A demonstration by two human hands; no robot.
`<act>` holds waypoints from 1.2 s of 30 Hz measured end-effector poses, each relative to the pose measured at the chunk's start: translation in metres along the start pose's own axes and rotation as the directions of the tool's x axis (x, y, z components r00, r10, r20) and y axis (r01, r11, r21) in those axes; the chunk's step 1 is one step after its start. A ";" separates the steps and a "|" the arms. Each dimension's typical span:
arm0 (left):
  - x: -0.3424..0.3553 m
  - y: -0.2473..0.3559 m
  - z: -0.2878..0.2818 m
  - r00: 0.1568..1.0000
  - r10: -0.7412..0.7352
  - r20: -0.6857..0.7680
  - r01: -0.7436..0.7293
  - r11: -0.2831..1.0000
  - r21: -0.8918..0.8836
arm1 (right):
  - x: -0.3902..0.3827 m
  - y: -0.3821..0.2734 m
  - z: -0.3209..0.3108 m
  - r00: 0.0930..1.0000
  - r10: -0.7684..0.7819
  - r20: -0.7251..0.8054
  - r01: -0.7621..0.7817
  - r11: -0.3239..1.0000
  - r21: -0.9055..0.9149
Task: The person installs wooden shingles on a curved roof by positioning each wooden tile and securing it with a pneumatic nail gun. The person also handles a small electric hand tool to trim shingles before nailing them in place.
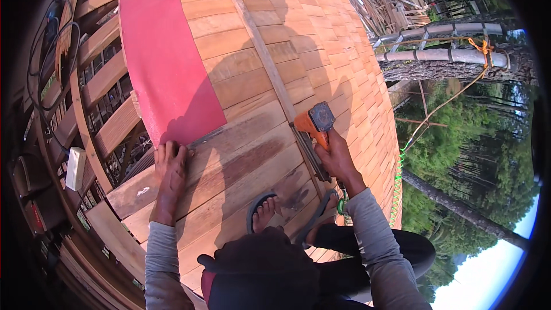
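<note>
My right hand [338, 163] is closed round the grip of an orange and black air nail gun [314, 126], its dark magazine slanting down beside a long wooden batten. A green hose shows just below that hand. My left hand [170, 166] rests at the near left corner of a red sheet [166, 63], fingers bent and pressed onto its edge; the fingertips are partly hidden. This strip of sheet runs away from me over the roof frame. Just below it lie wide wooden boards [229, 161], with one edge beside my left hand.
Wooden shingles [338, 80] cover the slope on the right. At left, open rafters [109, 80] leave gaps, with a black cable and a pale block [75, 168] there. My sandalled feet [267, 212] stand on the boards. A green coiled hose [396, 189], bamboo ladder [442, 54] and trees lie beyond the edge.
</note>
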State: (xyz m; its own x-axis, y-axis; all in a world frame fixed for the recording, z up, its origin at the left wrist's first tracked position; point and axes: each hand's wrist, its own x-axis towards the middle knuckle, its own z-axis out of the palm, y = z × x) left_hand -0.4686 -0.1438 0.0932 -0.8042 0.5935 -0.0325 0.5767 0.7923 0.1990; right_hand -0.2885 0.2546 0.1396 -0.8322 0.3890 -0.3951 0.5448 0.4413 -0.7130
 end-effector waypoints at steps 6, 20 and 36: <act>0.001 -0.002 -0.001 0.997 0.068 -0.029 -0.069 0.997 -0.035 | -0.004 -0.017 0.050 0.973 0.208 0.100 -0.227 0.940 0.256; 0.002 0.005 -0.003 1.000 0.014 0.000 -0.014 0.999 -0.041 | -0.012 -0.018 0.097 0.954 -0.181 0.239 0.213 0.971 -0.114; -0.022 0.002 -0.005 0.997 -0.031 -0.068 0.029 0.999 -0.038 | 0.037 -0.057 0.101 0.946 -0.276 0.168 0.277 0.961 0.018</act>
State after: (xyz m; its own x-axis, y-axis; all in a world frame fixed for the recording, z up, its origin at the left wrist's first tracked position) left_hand -0.4504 -0.1559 0.0988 -0.8297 0.5574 0.0285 0.5476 0.8031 0.2348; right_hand -0.3605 0.1617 0.1069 -0.9552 0.1109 -0.2745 0.2913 0.5173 -0.8047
